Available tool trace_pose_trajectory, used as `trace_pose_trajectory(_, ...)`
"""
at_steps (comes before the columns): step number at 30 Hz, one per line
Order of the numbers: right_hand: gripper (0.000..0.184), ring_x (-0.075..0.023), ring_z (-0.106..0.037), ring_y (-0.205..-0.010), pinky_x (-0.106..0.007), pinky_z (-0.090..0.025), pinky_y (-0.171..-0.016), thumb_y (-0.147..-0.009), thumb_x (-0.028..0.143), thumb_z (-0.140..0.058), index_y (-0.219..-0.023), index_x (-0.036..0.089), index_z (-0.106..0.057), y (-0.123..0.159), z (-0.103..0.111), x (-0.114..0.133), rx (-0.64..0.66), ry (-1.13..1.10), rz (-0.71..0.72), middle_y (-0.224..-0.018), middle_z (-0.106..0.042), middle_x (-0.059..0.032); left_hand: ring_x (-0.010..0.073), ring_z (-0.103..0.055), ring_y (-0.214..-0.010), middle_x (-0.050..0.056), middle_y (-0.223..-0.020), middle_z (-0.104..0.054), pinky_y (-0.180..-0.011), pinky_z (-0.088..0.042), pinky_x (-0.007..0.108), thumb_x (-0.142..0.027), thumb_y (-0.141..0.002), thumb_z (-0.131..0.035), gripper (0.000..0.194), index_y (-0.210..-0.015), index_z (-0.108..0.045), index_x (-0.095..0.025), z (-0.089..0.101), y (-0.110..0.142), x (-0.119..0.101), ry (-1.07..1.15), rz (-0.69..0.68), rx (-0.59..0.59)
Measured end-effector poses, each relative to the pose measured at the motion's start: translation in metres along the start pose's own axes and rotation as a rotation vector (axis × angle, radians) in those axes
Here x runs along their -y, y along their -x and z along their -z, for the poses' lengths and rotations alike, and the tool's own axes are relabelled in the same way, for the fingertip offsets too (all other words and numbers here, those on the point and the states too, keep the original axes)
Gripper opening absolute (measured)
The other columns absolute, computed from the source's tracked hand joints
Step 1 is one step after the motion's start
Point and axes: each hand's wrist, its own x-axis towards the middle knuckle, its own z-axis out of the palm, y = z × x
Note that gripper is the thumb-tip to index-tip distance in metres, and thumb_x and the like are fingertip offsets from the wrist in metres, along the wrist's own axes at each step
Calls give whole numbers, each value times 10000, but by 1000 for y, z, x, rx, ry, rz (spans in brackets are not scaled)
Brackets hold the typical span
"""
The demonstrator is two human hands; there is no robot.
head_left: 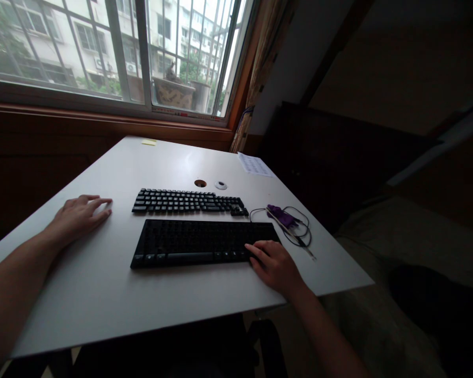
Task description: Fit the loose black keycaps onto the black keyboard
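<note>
A black keyboard [193, 244] lies flat near the front of the white table. Keycaps show along its front row, while most of its upper area looks dark and bare. Behind it, loose black keycaps [177, 202] lie in rows laid out like a keyboard. My right hand [274, 265] rests over the keyboard's right end, its fingers stretched onto the front rows and slightly apart. Whether a small keycap is under the fingertips is hidden. My left hand [81, 215] lies on the table left of the keycaps, open, fingers extended, holding nothing.
Right of the keyboard lie a purple item [281, 216], a dark cable [309, 231] and a thin, pale stick-like tool [280, 220]. A printed sheet [255, 165] and a yellow note [148, 142] lie at the back. The table [205, 299] has a cable hole [200, 183].
</note>
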Motion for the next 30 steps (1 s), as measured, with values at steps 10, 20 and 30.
trace_pose_trajectory(10,515,-300,-574,-1110,-522,-492,-965,-954,285,-601,-1458,287,-496,-5,-3,-5,-75,-17,-51,-1217,-625,-110,352,-460,-1321,173,-1452,-465,-1119,-305,483,-558,-957,-325,652,-1463,-512,-193,1,0,-3,-110,-18,-30)
trace_pose_trajectory(20,328,-288,-547,-1231,-491,-474,-1063,-977,260,-533,-1303,226,-520,-72,-11,-24,-108,-84,-175,-1264,-603,-124,366,-435,-1325,159,-1472,-449,-1126,-292,495,-580,-937,-366,664,-1465,-516,-207,1,2,-3,-39,3,-37)
trace_pose_trajectory(30,293,-322,-505,-1277,-523,-461,-1069,-953,260,-562,-1242,210,-560,-95,-36,-37,-14,12,-199,-1242,-588,-146,377,-447,-1327,181,-1464,-459,-1119,-300,504,-569,-951,-358,646,-1451,-531,-199,0,2,-3,-52,9,-41)
